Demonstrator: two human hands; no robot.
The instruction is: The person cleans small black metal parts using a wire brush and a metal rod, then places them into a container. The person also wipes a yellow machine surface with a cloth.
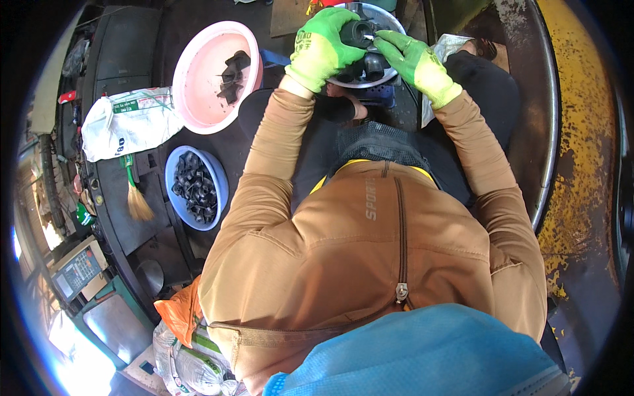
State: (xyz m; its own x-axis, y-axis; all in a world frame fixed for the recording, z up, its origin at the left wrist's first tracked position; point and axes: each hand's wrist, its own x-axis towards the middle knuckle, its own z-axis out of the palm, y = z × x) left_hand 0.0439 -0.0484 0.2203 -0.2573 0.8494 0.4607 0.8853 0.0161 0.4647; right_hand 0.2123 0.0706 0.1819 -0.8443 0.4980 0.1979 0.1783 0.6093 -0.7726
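Note:
Both my hands wear green gloves and are raised in front of me at the top of the view. My left hand [321, 46] is closed around a black plastic pipe fitting [357, 32]. My right hand [413, 59] pinches at the fitting's end with its fingertips, where a small white bit shows. Right beneath the hands sits a pale bowl [389, 18] with more black fittings [370, 66] in it. My tan sleeves and jacket fill the middle of the picture.
A pink basin [198, 86] at upper left holds a few black pieces. A blue basin [221, 181] below it is full of several black fittings. A white sack [125, 122], a small brush [137, 198] and a scale [76, 270] lie left. A rusty yellow curved metal rim [574, 145] runs along the right.

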